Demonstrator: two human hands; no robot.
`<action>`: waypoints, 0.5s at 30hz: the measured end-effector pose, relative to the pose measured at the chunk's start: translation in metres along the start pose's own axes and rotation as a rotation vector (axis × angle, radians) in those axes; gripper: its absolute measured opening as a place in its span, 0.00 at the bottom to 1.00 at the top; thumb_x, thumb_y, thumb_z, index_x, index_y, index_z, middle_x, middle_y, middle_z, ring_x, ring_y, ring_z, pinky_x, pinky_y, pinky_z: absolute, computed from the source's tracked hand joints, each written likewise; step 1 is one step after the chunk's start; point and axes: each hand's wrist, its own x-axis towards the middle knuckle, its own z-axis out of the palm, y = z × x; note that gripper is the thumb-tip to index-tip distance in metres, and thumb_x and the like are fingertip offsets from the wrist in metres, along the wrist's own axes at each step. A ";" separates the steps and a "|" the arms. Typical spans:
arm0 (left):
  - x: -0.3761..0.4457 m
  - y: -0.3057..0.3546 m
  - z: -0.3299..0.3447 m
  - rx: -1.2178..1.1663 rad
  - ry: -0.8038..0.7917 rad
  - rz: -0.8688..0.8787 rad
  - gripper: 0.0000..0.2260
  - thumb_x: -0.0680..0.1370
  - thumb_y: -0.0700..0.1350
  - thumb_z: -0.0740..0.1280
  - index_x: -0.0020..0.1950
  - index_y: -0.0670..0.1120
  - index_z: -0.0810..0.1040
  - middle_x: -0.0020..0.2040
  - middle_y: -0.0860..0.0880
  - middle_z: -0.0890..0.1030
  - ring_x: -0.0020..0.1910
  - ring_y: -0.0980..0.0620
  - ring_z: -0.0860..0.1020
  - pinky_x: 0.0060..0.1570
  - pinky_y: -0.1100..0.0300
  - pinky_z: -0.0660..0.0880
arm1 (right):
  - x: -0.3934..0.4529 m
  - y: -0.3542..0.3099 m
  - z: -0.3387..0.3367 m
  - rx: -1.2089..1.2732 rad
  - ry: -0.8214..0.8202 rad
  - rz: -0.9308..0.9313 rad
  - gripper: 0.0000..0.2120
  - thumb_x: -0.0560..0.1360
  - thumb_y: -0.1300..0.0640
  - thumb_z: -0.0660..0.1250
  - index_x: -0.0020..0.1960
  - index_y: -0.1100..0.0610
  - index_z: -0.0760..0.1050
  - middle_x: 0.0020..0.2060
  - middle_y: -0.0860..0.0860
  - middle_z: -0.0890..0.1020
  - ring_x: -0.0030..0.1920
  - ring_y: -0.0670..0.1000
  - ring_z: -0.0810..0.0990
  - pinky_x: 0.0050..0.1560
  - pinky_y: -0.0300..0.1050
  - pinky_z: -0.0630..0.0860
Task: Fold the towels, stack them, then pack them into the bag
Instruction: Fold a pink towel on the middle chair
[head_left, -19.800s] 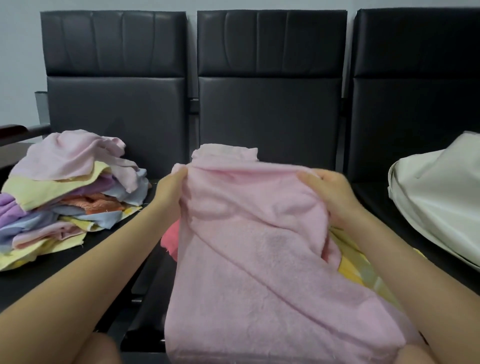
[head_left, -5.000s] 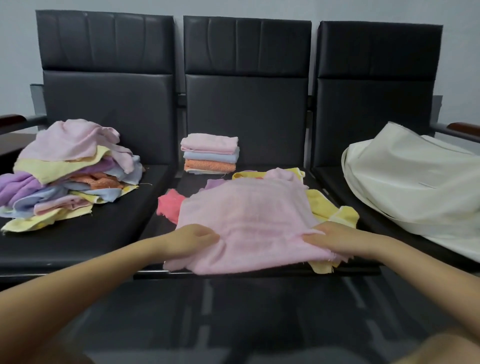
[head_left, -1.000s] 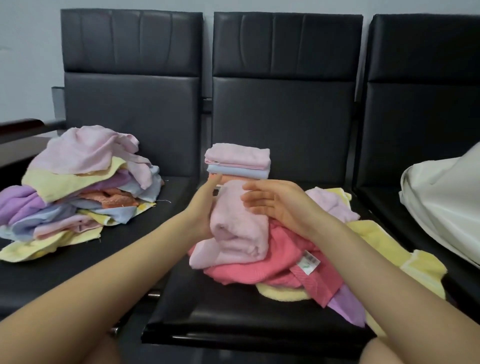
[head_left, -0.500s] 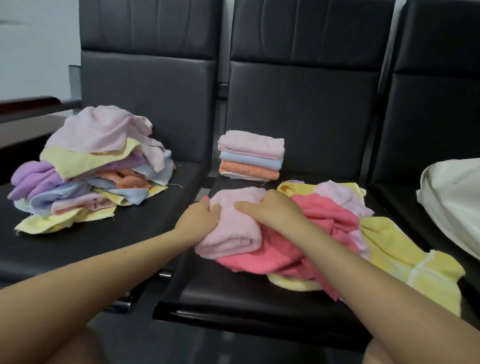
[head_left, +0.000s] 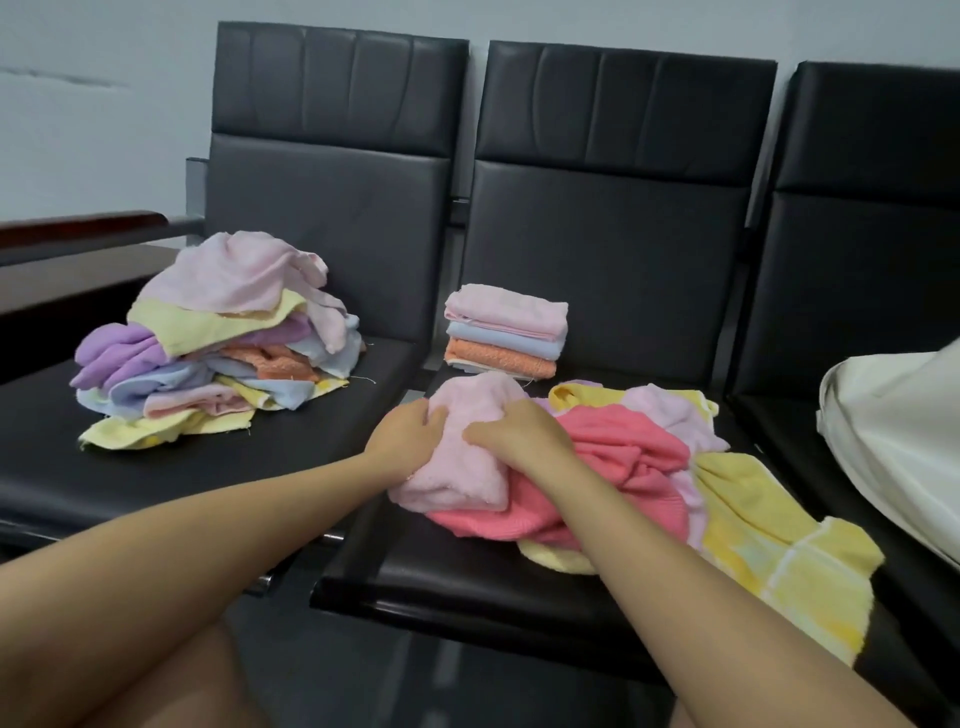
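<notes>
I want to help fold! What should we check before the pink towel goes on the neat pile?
1. Both hands on the pale pink towel: left hand and right hand grip it: ok.
2. Towel folded flat: bunched, not ok.
3. Folded stack tidy and upright: ok.
4. Room on top of stack: ok.
5. Towel free of the coral towel: lying on it, cannot tell.
6. Cream bag open: cannot tell.
</notes>
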 end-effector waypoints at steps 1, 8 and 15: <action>-0.003 0.006 -0.003 -0.032 0.012 0.029 0.17 0.82 0.52 0.57 0.47 0.40 0.76 0.44 0.44 0.81 0.45 0.45 0.78 0.48 0.49 0.73 | -0.005 0.001 0.001 0.107 0.030 -0.036 0.20 0.76 0.47 0.65 0.63 0.57 0.73 0.51 0.53 0.77 0.56 0.55 0.78 0.55 0.47 0.75; -0.015 0.080 -0.034 -0.500 0.032 -0.147 0.15 0.82 0.53 0.59 0.39 0.48 0.71 0.38 0.53 0.75 0.43 0.52 0.75 0.41 0.60 0.70 | -0.032 0.000 -0.040 0.988 0.124 -0.170 0.05 0.74 0.61 0.67 0.50 0.58 0.77 0.45 0.55 0.81 0.48 0.53 0.80 0.50 0.49 0.78; -0.038 0.102 -0.039 -1.226 -0.578 -0.258 0.27 0.78 0.63 0.61 0.66 0.44 0.75 0.55 0.42 0.84 0.51 0.47 0.84 0.49 0.53 0.77 | -0.042 0.030 -0.088 1.297 -0.103 -0.075 0.08 0.74 0.60 0.66 0.52 0.61 0.78 0.44 0.57 0.83 0.46 0.54 0.82 0.49 0.46 0.78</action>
